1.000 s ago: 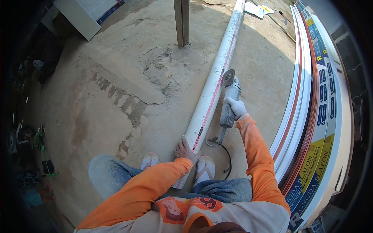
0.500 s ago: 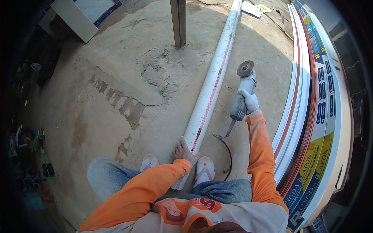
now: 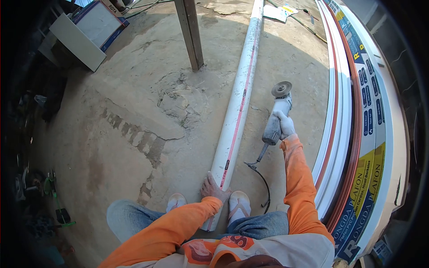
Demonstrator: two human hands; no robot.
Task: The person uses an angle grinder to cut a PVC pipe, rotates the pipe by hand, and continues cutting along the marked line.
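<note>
A long white pipe (image 3: 237, 107) with a red printed line lies on the ground, its near end between my feet. My left hand (image 3: 213, 187) rests bare on the pipe near that end, with its fingers over the surface. In my right hand (image 3: 285, 125), which wears a white glove, is a grey angle grinder (image 3: 279, 109), held to the right of the pipe. The grinder's round disc (image 3: 281, 89) points away from me, apart from the pipe. A dark cord (image 3: 264, 178) trails from its rear end toward my right leg.
Long white and brown panels (image 3: 335, 134) and printed boxes (image 3: 371, 169) lie along the right side. A metal post (image 3: 190, 35) stands left of the pipe on cracked concrete. Boards (image 3: 80, 42) lean at the upper left, and a white bag (image 3: 275, 13) lies near the pipe's far end.
The view has tilted up slightly, so the ground and pipe sit lower and a little left. My left hand remains on the pipe, and my right hand still holds the grinder.
</note>
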